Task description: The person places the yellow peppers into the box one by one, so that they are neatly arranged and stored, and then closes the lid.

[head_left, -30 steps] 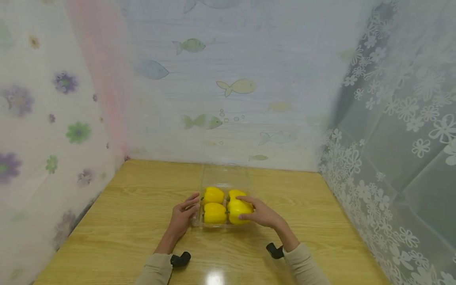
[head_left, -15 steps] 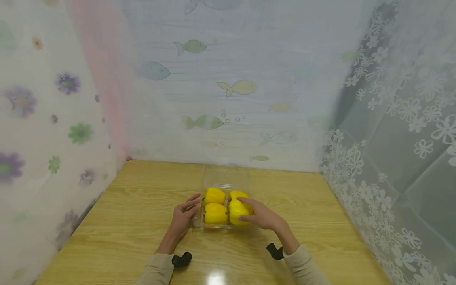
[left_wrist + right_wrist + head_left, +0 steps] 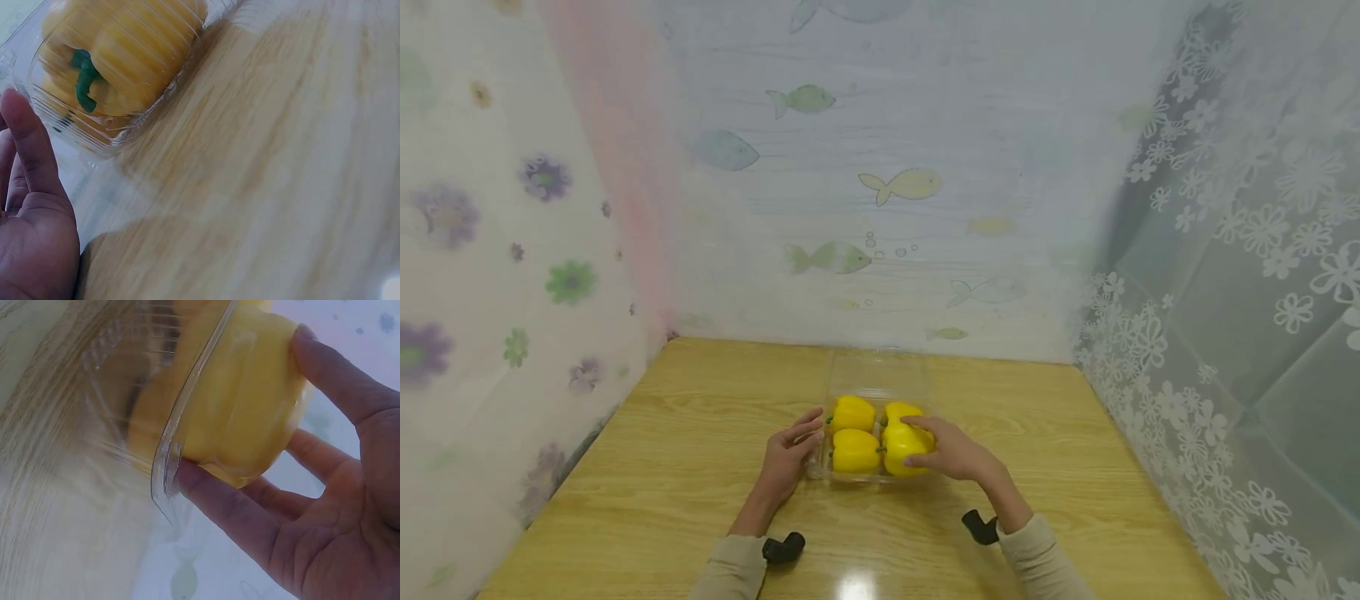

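A clear plastic clamshell box (image 3: 863, 478) with its lid (image 3: 877, 372) folded back stands on the table. Two yellow bell peppers (image 3: 855, 452) fill its left half; another (image 3: 901, 410) lies at back right. My right hand (image 3: 961, 452) holds a fourth yellow bell pepper (image 3: 247, 394) between thumb and fingers at the box's front right. In the right wrist view this pepper bulges past the rim, a fingertip right at the edge. My left hand (image 3: 785, 460) is at the box's left side, fingers extended near the wall, holding nothing. A green stem (image 3: 86, 81) shows through the plastic.
The wooden table (image 3: 700, 417) reaches back to a wall sheet printed with fish (image 3: 901, 183). Flowered sheets hang at the left and right sides. A black elbow-shaped piece (image 3: 784, 548) is at the left cuff, and a similar black piece (image 3: 979, 527) at the right one.
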A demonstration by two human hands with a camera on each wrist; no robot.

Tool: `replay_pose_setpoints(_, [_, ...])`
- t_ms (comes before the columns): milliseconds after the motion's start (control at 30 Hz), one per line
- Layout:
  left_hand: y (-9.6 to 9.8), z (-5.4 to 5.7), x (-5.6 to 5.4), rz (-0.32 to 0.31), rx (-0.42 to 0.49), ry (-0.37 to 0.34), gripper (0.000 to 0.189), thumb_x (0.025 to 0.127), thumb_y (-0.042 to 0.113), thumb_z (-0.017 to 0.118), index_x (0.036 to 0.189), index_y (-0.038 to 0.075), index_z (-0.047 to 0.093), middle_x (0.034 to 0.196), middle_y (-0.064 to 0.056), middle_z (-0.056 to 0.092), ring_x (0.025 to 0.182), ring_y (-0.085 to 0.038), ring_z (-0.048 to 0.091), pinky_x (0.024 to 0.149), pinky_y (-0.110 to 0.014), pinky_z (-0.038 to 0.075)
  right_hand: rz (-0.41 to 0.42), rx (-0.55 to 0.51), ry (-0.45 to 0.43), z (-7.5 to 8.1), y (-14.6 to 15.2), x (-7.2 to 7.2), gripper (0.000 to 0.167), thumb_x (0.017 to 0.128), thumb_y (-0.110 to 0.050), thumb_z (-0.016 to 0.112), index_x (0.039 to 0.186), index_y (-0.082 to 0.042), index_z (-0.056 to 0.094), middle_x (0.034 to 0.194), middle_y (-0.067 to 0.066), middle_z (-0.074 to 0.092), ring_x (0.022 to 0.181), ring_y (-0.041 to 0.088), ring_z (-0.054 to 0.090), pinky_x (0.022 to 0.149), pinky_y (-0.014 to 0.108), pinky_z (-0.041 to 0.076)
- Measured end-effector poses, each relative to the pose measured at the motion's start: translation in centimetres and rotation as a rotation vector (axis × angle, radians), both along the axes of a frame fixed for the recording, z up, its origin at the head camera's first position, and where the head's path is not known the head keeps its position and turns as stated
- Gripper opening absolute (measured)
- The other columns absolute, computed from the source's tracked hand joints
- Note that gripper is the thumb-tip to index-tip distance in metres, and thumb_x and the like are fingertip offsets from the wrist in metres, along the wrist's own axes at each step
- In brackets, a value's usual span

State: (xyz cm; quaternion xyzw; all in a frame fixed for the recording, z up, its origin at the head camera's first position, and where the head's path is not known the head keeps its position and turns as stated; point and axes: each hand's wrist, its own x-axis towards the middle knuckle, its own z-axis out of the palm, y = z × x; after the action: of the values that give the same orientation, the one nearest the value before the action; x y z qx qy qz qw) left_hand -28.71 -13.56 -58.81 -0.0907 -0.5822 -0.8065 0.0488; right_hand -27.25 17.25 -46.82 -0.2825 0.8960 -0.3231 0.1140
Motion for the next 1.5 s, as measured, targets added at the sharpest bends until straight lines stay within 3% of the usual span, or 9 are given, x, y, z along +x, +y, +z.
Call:
replay_pose_setpoints(167, [0.0,0.0,0.2,0.003,-0.021,0.0,0.042,0.097,0.003,0.067,0.13,-0.02,0.057,0.151,-0.02,0.05,0.095,-0.006,0.063,0.062,-0.019,0.047,0.025,-0.046,-0.045,-0.3,0.6,-0.2,0.064,0.099,-0.031,0.069,0.152,-0.004,0.046,0.155,0.021,0.044,0.142,0.045,0.04,0.111,0.062,0.037])
replay_pose_setpoints(300, [0.1,0.0,0.2,0.008,-0.029,0.006,0.043,0.096,0.005,0.069,0.13,-0.018,0.058,0.151,-0.02,0.05,0.111,-0.008,0.064,0.067,-0.018,0.049,0.016,-0.102,-0.09,-0.4,0.9,-0.2,0.06,0.101,-0.028,0.066,0.152,-0.003,0.046,0.156,0.022,0.043,0.143,0.046,0.038,0.112,0.062,0.036])
replay_pose_setpoints(567, [0.0,-0.1,0.0,0.006,-0.012,0.019,0.041,0.097,0.003,0.067,0.13,-0.02,0.057,0.146,-0.008,0.058,0.105,-0.007,0.065,0.063,-0.018,0.047,-0.041,-0.204,-0.147,-0.8,1.1,-0.1,0.059,0.1,-0.023,0.068,0.151,-0.003,0.048,0.156,0.025,0.041,0.142,0.047,0.037,0.112,0.062,0.035])
replay_pose_setpoints(700, [0.0,0.0,0.1,0.004,-0.01,0.006,0.042,0.096,0.002,0.067,0.131,-0.019,0.057,0.148,-0.011,0.056,0.111,-0.007,0.064,0.064,-0.018,0.047,-0.038,-0.234,-0.147,-1.4,1.2,-0.1,0.06,0.1,-0.022,0.068,0.151,-0.001,0.046,0.157,0.025,0.039,0.142,0.051,0.036,0.111,0.061,0.038])
replay_pose_setpoints(900, [0.1,0.1,0.0,0.003,-0.008,-0.002,0.041,0.097,0.002,0.067,0.131,-0.019,0.057,0.152,-0.019,0.05,0.113,-0.008,0.063,0.066,-0.018,0.048,0.014,-0.256,-0.095,-2.1,1.5,-0.2,0.061,0.1,-0.022,0.067,0.153,-0.002,0.043,0.159,0.023,0.038,0.144,0.05,0.034,0.112,0.064,0.035])
replay_pose_setpoints(1167, [0.0,-0.1,0.0,-0.007,0.005,0.004,0.044,0.096,0.002,0.068,0.132,-0.02,0.055,0.149,-0.011,0.055,0.101,-0.007,0.064,0.062,-0.018,0.048,0.03,-0.241,-0.104,-2.0,1.5,-0.2,0.057,0.099,-0.02,0.068,0.151,-0.008,0.048,0.158,0.019,0.041,0.145,0.045,0.035,0.113,0.063,0.033])
replay_pose_setpoints(1500, [0.0,0.0,0.0,-0.013,0.009,0.013,0.046,0.097,0.003,0.068,0.133,-0.021,0.053,0.151,-0.015,0.052,0.116,-0.008,0.063,0.065,-0.017,0.048,0.031,-0.23,-0.134,-1.9,1.3,-0.2,0.057,0.099,-0.013,0.067,0.15,0.0,0.046,0.156,0.025,0.041,0.143,0.05,0.035,0.113,0.064,0.033])
